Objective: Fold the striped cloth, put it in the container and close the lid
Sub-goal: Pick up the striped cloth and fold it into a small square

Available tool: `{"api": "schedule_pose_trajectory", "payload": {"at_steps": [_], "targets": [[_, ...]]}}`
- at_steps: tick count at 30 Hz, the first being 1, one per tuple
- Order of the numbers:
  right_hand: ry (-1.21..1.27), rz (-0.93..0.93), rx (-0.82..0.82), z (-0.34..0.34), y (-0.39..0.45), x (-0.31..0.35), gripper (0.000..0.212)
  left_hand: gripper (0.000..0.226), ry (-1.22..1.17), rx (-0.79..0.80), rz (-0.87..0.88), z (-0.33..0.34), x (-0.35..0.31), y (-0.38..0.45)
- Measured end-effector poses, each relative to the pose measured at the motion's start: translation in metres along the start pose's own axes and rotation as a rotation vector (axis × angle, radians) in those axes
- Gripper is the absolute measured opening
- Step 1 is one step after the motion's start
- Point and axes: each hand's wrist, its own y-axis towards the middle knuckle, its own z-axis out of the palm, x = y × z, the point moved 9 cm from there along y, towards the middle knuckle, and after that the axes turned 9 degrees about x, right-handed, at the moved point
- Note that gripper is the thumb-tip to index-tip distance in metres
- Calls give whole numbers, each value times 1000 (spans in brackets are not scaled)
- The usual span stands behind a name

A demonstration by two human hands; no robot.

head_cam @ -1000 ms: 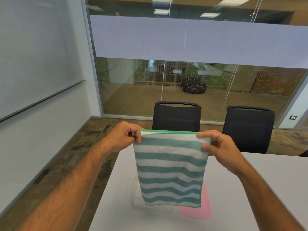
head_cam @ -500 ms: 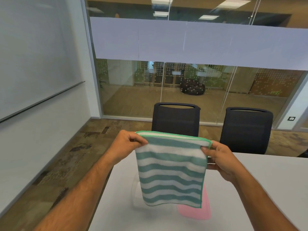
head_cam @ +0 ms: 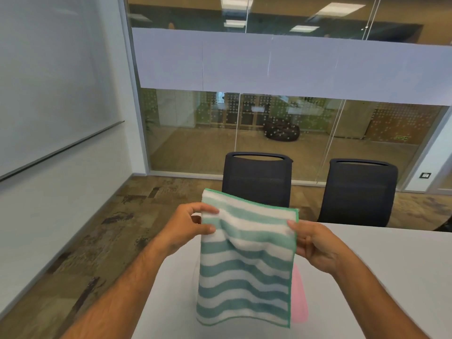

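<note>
We hold a striped cloth (head_cam: 247,260) up in the air in front of us, above the near part of a pale grey table (head_cam: 391,255). The cloth has green and white bands and a thin green hem, and it hangs down in soft waves. Our left hand (head_cam: 188,228) pinches the upper left edge between thumb and fingers, a little below the top corner, which stands up free. Our right hand (head_cam: 315,243) pinches the upper right edge in the same way, just under the right corner. Both forearms reach in from the bottom of the view. The hanging cloth blocks most of what lies on the table behind it; only a strip of something pink (head_cam: 299,299) shows past its lower right edge, flat on the table, and we cannot tell what it is. The container is not visible. Across the table stand two black office chairs (head_cam: 256,182), side by side, their backs toward a glass wall (head_cam: 269,133) with a frosted band across it. Through the glass lies another room with a dark beanbag (head_cam: 281,130) on the floor. To our left a white wall carries a whiteboard (head_cam: 49,77), and the floor (head_cam: 102,236) beside the table is patterned brown.
</note>
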Motion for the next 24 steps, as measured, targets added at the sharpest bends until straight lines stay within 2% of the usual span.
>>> {"api": "schedule_pose_trajectory", "payload": {"at_steps": [2,4,8,10,12,13,18,20,22,24], "targets": [[-7,45,37,5,-1,-8,26,25,-11,-60,18,-4,0,-3],[1,35,23,4,-2,-12,25,22,-28,-80,0,-5,4,-5],[51,-7,-53,-2,-1,-14,16,48,-5,9,-82,4,16,-8],[63,25,-35,0,-3,-17,17,35,13,-24,-70,0,18,-8],[22,76,9,4,-7,-23,29,24,-18,-79,-59,-4,21,-11],[-9,93,12,4,-8,-25,33,22,-36,-97,-67,-5,24,-12],[20,60,-73,-7,-4,-31,23,25,-53,-85,-111,-2,35,-17],[75,79,-93,-10,-5,-32,26,29,-75,-106,-134,-2,36,-19],[68,86,-47,-6,-7,-30,31,22,-125,-88,-138,-1,36,-21],[50,91,4,-2,-10,-30,46,35,-182,-20,-130,4,38,-22]]}}
